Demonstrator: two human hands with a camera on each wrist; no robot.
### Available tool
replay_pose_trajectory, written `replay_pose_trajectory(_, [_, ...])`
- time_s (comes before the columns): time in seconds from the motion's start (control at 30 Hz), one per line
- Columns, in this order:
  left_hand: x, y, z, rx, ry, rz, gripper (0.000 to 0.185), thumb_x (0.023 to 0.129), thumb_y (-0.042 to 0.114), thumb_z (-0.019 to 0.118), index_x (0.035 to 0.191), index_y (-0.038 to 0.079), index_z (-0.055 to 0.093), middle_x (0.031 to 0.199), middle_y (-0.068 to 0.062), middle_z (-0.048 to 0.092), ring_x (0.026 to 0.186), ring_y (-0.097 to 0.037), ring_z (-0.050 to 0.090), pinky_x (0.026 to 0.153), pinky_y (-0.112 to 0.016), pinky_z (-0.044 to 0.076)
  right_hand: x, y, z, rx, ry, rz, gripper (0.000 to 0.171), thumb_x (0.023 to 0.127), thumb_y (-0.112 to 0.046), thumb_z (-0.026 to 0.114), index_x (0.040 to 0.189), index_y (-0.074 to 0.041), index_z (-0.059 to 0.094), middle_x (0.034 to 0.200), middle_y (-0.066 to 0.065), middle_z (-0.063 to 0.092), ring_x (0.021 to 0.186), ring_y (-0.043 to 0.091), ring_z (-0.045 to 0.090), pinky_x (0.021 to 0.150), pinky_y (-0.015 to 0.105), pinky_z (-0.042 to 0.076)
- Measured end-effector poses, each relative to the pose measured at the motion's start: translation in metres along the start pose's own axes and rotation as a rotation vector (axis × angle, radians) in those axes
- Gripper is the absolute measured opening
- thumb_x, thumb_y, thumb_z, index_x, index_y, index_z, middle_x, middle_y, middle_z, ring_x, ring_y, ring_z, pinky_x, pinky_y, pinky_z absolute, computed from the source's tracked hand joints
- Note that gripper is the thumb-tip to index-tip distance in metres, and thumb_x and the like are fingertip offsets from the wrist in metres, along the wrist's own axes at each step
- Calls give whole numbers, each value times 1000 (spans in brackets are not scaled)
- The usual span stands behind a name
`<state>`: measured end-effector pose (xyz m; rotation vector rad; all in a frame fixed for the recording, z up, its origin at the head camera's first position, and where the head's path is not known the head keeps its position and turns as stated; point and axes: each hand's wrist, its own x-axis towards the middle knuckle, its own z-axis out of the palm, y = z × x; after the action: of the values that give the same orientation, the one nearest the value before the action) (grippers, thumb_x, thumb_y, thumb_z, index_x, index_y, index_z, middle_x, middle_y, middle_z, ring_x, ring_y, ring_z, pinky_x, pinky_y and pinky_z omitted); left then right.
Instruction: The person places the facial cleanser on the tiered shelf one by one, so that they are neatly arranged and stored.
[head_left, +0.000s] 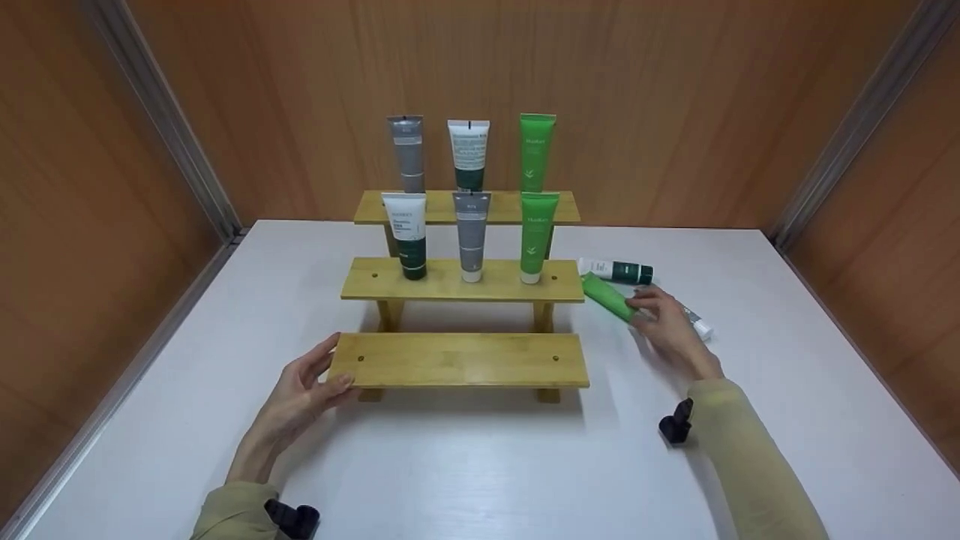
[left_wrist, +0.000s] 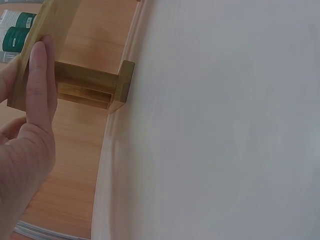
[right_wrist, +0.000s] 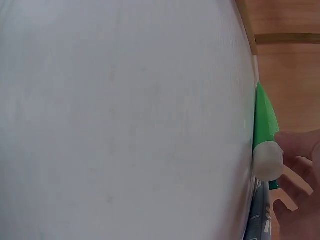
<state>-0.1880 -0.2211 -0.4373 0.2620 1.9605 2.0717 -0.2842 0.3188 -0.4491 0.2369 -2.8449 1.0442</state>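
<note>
Green tube, lettering unreadable

Lying green tube: bright green, white cap. Lying white tube: white body, dark green cap end. Lying grey tube: white cap. Stand: yellowish wood. Back left tube: grey. Back middle tube: white, fine print, dark green base. Back right tube: bright green, white lettering. Middle-row left tube: white over dark green. Middle-row centre tube: grey, white cap. Middle-row right tube: bright green, white cap. Counter: plain white. Walls: brown woodgrain. Sleeves: olive-beige.
</note>
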Motion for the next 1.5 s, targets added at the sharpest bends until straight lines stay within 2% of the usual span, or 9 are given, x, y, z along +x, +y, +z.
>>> replay_pose_trajectory(0.13, [0,1,1,-11,4,-10,77,84,7,60,144,15,12,144,-9,25,113,-14,52,94,-39,46,-1,1,-1,7,24,17,29,84,-14,59,110,-2,62,124,13,49,123,35,37,106,53,28])
replay_pose_trajectory(0.33, [-1,2,1,-13,13,-22,77,84,8,60,143,16,13,143,-9,26,113,-13,51,93,-36,48,0,-2,-3,22,16,64,23,81,-17,63,102,-6,67,126,9,51,126,34,34,107,55,25])
replay_pose_trajectory(0.43, [0,1,1,-8,14,-21,77,84,8,60,143,16,13,143,-9,26,113,-14,51,93,-36,48,0,-3,-4,35,9,102,20,81,-21,65,96,-10,69,125,7,53,123,32,38,105,54,30])
replay_pose_trajectory(0.57, [0,0,1,-4,13,-20,77,83,8,60,143,17,13,143,-9,26,113,-14,51,94,-38,47,0,-4,-3,62,-10,173,19,78,-27,68,91,-13,68,116,4,56,108,25,46,91,40,43])
replay_pose_trajectory(0.7, [-1,1,0,-11,5,-16,76,84,8,60,143,17,13,144,-9,26,112,-13,52,95,-39,46,0,-6,-2,82,-53,226,24,78,-28,68,95,-13,64,108,6,56,97,21,51,80,27,46])
replay_pose_trajectory(0.97, [-1,1,1,-25,4,-11,76,84,7,60,143,15,13,143,-10,26,111,-13,53,94,-39,46,0,-8,-4,51,-140,255,50,78,-32,67,120,-7,52,115,15,54,106,28,51,86,35,49])
replay_pose_trajectory(1.17, [0,0,2,-16,11,-24,80,82,6,61,144,15,11,144,-11,24,107,-13,56,92,-36,48,-2,-10,-2,4,-193,245,47,84,-29,60,123,-5,51,118,18,53,105,29,48,87,37,45])
replay_pose_trajectory(1.5, [-1,0,2,-6,11,-12,78,83,6,60,144,14,12,143,-11,25,108,-13,55,90,-33,50,-2,-14,2,44,-219,241,46,87,-22,54,128,-3,45,122,17,50,108,28,45,95,42,40])
